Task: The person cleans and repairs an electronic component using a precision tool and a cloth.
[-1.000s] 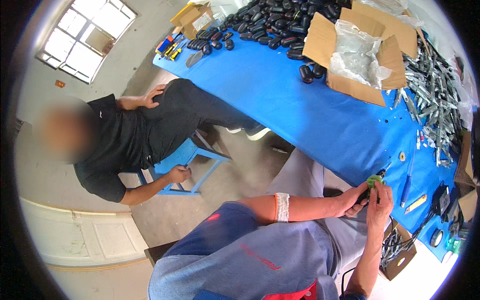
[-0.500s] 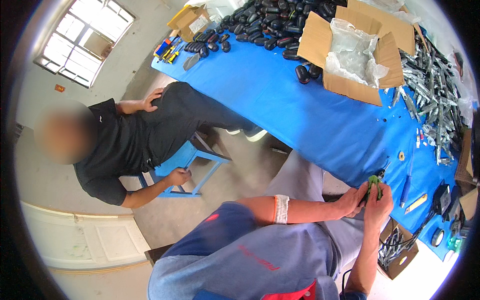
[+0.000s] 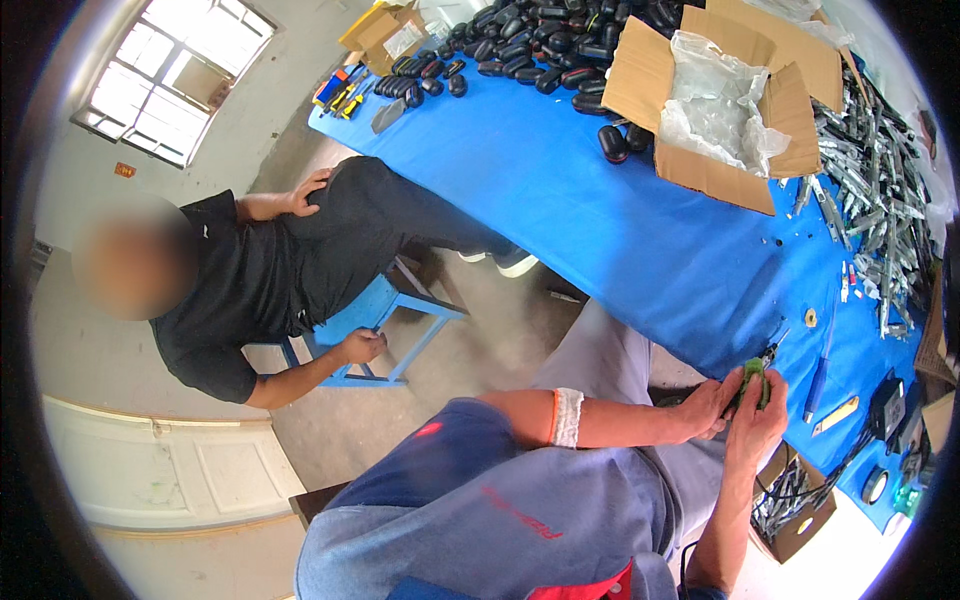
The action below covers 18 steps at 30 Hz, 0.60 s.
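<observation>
Close together at the table's near edge, my two hands hold a small green piece (image 3: 754,372), whose exact kind I cannot make out. My left hand (image 3: 706,409) is closed against its left side. My right hand (image 3: 759,418) pinches it from the right, and the fingers hide much of it. Just beyond the fingers lies a dark-handled tool with a thin metal tip (image 3: 771,349), which looks like pliers. A blue-handled screwdriver (image 3: 818,385) rests to the right on the blue cloth.
An open cardboard box (image 3: 675,180) with a plastic liner stands beyond my hands. Black cases (image 3: 540,50) pile up at the back, metal parts (image 3: 875,220) at the right. Below the edge is a box of parts (image 3: 806,520). A person in black (image 3: 240,290) sits at left.
My hands stay at the table edge, and the green piece has turned slightly between my fingers. The whole view has shifted a little; the seated person keeps nearly the same pose.
</observation>
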Available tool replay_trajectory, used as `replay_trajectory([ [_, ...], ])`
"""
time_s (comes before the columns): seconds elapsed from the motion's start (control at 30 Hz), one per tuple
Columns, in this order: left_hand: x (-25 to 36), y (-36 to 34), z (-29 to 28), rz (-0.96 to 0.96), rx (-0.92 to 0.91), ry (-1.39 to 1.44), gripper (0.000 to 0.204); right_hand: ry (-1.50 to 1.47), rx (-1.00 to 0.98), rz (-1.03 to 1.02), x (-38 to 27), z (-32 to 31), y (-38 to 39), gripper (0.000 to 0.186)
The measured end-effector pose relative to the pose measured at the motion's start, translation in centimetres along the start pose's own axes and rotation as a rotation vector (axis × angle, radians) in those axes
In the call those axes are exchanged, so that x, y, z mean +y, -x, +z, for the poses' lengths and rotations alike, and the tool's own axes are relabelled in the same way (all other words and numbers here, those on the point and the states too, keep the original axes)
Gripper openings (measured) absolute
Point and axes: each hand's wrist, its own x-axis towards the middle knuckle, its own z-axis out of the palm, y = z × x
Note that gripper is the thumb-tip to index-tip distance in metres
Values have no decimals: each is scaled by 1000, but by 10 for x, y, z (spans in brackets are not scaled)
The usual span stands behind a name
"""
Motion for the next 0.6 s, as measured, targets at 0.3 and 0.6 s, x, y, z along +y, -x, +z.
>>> replay_trajectory([
  [0.3, 1, 2, -6, -71, -11, -41, 59, 26, -229, -241, 10, -20, -2, 9],
  [0.6, -7, -8, -4, -115, 69, -37, 56, 66, -76, -256, 12, -11, 2, 12],
])
